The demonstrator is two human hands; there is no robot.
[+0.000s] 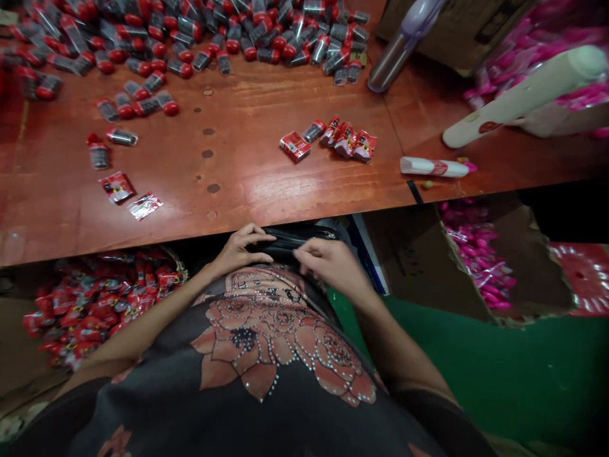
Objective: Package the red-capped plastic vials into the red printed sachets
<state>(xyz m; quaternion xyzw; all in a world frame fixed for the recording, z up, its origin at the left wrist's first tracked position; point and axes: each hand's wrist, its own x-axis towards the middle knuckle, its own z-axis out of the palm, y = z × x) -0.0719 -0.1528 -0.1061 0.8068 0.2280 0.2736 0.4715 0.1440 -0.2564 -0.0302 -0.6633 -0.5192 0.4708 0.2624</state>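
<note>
Both my hands are down in my lap, below the front edge of the reddish wooden table (228, 184). My left hand (240, 249) curls its fingers over a black pouch or bag (290, 240) that lies on my flowered dark garment. My right hand (330, 263) pinches the same black pouch from the right side. On the table, a small row of red wrapped packets (345, 141) lies to the right of centre, and two flat red packets (117, 186) lie near the left front.
A big pile of small red-capped vials (190, 32) covers the table's far side. A white tube (435, 167) and a long cream roll (518, 98) lie at the right. A basket of red packets (95, 304) sits lower left, a carton of pink packets (476, 254) lower right.
</note>
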